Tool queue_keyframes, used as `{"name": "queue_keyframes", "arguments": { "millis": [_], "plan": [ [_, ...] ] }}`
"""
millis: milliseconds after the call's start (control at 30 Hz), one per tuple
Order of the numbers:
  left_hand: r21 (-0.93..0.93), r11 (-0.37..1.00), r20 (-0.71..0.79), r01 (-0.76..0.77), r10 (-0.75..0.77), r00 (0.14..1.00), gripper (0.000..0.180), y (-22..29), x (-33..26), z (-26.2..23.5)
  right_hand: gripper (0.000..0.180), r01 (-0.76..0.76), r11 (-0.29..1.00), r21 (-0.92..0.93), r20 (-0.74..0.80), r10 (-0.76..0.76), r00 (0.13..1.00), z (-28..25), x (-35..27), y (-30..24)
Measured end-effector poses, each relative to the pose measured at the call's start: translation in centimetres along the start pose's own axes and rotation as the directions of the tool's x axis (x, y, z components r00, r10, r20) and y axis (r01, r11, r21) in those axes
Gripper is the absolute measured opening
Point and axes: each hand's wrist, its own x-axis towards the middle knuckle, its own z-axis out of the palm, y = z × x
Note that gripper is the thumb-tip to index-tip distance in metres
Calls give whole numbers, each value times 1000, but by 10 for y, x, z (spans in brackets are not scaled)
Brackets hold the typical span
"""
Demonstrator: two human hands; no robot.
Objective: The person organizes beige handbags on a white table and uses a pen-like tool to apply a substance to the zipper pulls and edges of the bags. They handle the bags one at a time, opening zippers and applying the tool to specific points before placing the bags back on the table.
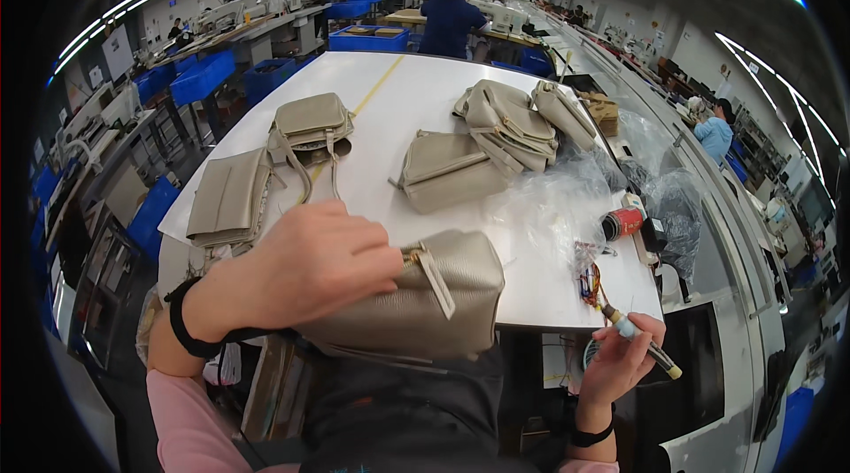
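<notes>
Hands curled — left: bag; right: tool

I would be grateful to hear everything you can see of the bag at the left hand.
The bag is taupe, boxy with rounded edges, its grained, slightly shiny surface looking like leather. From a gold-coloured zip fitting hangs a flat taupe pull. It lies crosswise at the near edge of the table. The left hand covers its left part, fingers by the fitting; whether they grip it is unclear.
</notes>
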Motion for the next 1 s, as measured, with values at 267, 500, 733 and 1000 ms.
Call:
{"name": "queue_keyframes", "arguments": {
  "millis": [267,500,733,1000],
  "plan": [
    [-83,994,173,-71,85,981,8,40,-48,116,41,-61,997,-47,428,75,901,8,-35,8],
    [-258,950,26,179,-178,984,24,31,-62,169,36,363,908,-210,659,-143,738,25,-62,57],
    [-472,752,86,459,-479,874,30,47,-62,177,45,359,879,-314,810,51,585,45,-75,73],
    [-403,815,36,416,-440,897,23,48,-47,181,53,331,907,-260,851,53,522,45,-82,71]
  ]
}}
